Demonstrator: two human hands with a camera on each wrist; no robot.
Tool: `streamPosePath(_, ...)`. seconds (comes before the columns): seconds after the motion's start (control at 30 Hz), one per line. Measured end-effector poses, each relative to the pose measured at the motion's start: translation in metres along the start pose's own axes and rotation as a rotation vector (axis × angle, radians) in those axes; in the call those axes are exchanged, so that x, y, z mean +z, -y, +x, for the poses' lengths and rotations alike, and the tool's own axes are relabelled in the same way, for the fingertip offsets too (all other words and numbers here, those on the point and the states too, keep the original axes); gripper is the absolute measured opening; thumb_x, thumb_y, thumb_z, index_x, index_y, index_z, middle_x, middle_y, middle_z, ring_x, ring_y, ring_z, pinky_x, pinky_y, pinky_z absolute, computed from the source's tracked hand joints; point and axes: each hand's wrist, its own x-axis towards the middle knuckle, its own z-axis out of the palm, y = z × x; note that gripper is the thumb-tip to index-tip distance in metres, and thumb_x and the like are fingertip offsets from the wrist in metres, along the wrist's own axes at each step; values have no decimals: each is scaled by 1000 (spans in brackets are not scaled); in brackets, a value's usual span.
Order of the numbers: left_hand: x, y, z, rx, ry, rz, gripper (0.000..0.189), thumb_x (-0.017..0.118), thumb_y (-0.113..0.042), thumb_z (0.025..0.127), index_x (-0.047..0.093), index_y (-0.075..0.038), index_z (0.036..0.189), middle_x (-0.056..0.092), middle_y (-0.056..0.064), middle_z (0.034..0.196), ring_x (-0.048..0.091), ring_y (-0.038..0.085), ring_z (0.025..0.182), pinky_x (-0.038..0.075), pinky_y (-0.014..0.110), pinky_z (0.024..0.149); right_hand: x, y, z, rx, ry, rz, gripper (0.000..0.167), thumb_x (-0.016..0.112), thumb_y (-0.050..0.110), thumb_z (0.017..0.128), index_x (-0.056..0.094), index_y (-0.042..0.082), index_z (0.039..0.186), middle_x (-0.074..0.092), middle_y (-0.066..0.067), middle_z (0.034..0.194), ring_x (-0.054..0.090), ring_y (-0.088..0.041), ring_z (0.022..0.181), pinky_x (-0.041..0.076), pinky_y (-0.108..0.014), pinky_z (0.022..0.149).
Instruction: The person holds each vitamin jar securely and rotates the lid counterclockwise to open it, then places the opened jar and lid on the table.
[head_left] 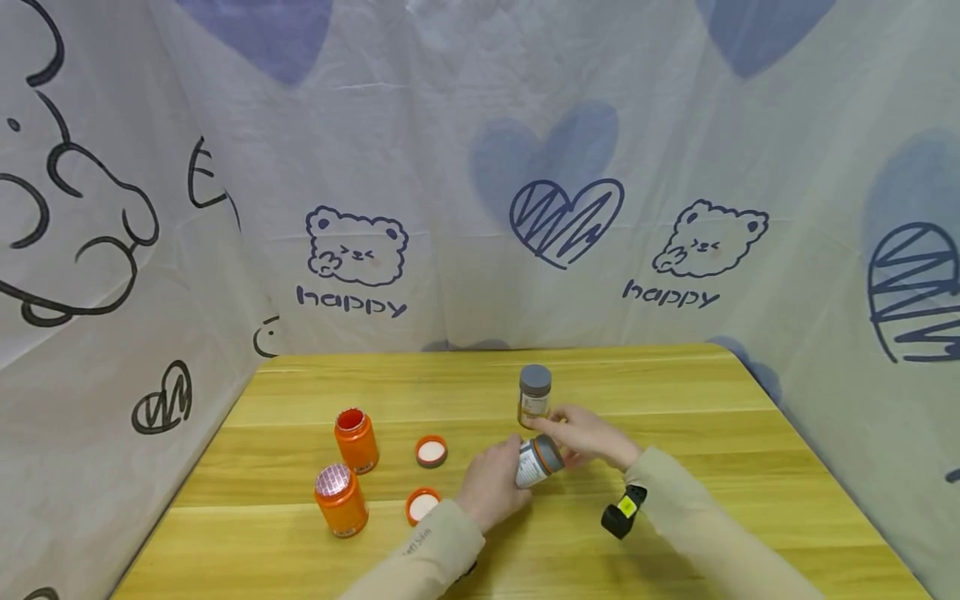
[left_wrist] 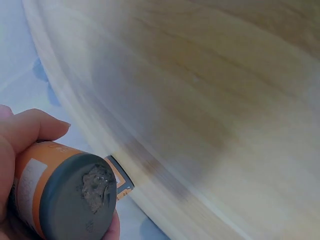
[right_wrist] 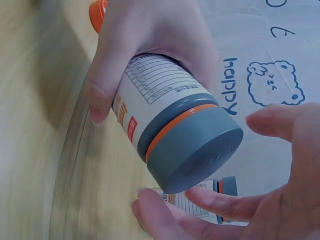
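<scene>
My left hand grips a white-labelled pill bottle round its body and holds it tilted, cap end toward the right. Its grey screw cap has an orange ring at the edge. My right hand is beside that cap; in the right wrist view its fingers are spread around the cap, with a gap at the uppermost finger. Just behind stands a second grey-capped bottle, partly covered by the right hand's fingers. In the left wrist view the cap's flat top shows a rough patch.
To the left stand two uncapped orange bottles, one with an open mouth, the other with a patterned seal over its top. Two caps, a farther one and a nearer one, lie inside-up on the wooden table. A printed curtain hangs behind.
</scene>
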Motion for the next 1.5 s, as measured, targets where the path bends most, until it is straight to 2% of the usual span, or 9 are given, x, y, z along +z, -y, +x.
streamPosePath(0.23, 3, -1, 0, 12, -11, 63, 57, 89, -15, 69, 56, -6, 114, 70, 7, 99, 66, 20, 83, 55, 33, 74, 0, -1, -1, 32, 91, 66, 53, 56, 45, 99, 61, -3, 122, 68, -15, 104, 68, -23, 84, 62, -45, 76)
streamPosePath(0.5, 3, 0, 1, 6, -10, 67, 56, 89, -15, 70, 55, -6, 115, 70, 7, 100, 66, 20, 85, 55, 34, 75, 3, 0, -1, 27, 129, 63, 45, 58, 40, 98, 64, -1, 117, 68, -14, 99, 67, -19, 81, 62, -39, 73)
streamPosePath(0.77, 2, 0, -1, 14, -9, 63, 55, 89, -15, 70, 55, -7, 112, 70, 7, 100, 67, 20, 84, 55, 33, 74, 5, 0, -3, 14, 138, 54, 38, 58, 33, 100, 65, -1, 115, 67, -13, 98, 66, -18, 81, 62, -36, 72)
streamPosePath(1.23, 2, 2, -2, 3, 4, 14, 57, 89, -13, 69, 54, -5, 115, 69, 7, 100, 66, 19, 84, 54, 32, 73, 8, 0, -3, -7, 120, 30, 35, 59, 32, 100, 67, -1, 110, 68, -12, 97, 66, -17, 79, 62, -36, 70)
streamPosePath(1.37, 1, 4, -2, -2, 39, -42, 58, 88, -14, 71, 55, -5, 117, 69, 7, 100, 65, 18, 83, 53, 31, 72, 7, -1, -3, -57, 123, -6, 37, 60, 34, 99, 66, 0, 113, 68, -12, 100, 67, -17, 84, 62, -39, 72)
streamPosePath(1.5, -1, 8, -2, -16, 111, -176, 51, 86, -13, 73, 56, -7, 115, 68, 4, 97, 63, 13, 82, 52, 27, 69, 4, -6, -2, -218, 137, -111, 33, 62, 34, 98, 67, 5, 112, 68, -8, 100, 65, -16, 84, 61, -38, 70)
